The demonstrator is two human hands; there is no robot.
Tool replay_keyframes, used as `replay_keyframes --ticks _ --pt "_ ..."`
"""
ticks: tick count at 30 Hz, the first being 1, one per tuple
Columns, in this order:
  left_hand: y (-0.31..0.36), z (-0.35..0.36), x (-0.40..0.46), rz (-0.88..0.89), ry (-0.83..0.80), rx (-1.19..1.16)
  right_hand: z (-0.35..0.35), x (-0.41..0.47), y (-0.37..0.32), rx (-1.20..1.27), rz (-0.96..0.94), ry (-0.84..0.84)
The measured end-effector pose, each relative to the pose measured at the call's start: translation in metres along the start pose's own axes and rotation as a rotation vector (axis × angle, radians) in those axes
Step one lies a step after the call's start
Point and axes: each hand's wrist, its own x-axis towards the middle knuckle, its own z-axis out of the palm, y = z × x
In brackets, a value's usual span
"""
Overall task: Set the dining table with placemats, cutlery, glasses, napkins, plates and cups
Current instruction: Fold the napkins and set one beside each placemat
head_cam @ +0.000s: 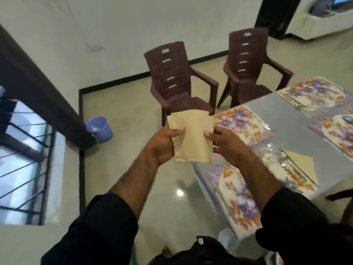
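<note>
I hold a stack of tan paper napkins [193,134] in front of me, over the floor just left of the grey dining table [286,115]. My left hand [164,144] grips the stack's left edge with the thumb on top. My right hand [227,144] pinches its right edge. Floral placemats lie on the table: one near me [235,190], one beyond my right hand [246,125], two more at the far right [315,94]. A folded tan napkin [303,163] with cutlery [286,165] beside it lies on the nearest placemat.
Two brown plastic armchairs stand beyond the table's end, one [181,81] and another [252,66]. A purple bucket [99,129] sits on the floor by a dark post. A barred window [24,159] is at the left. A dark bag [202,251] lies at my feet.
</note>
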Motion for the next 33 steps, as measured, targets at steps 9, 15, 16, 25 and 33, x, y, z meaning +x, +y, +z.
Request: replay_keyframes --ticks 9,15,16,25,33 --pt "0.038 -0.141 -0.107 0.035 0.303 -0.081 0.171 0.047 0.013 -0.055 0.034 -0.138" --pt "0.033 -0.196 -0.119 0.079 0.412 -0.328 0.235 0.081 0.008 -0.151 -0.021 -0.167" --pt "0.033 -0.204 -0.116 0.083 0.441 -0.358 0.239 0.091 0.009 -0.161 -0.027 -0.167" --pt "0.069 -0.251 -0.053 0.097 0.533 -0.423 0.256 0.205 0.011 -0.351 -0.181 -0.144" --pt "0.113 -0.270 0.020 0.095 0.553 -0.438 0.249 0.296 -0.037 -0.404 -0.293 -0.143"
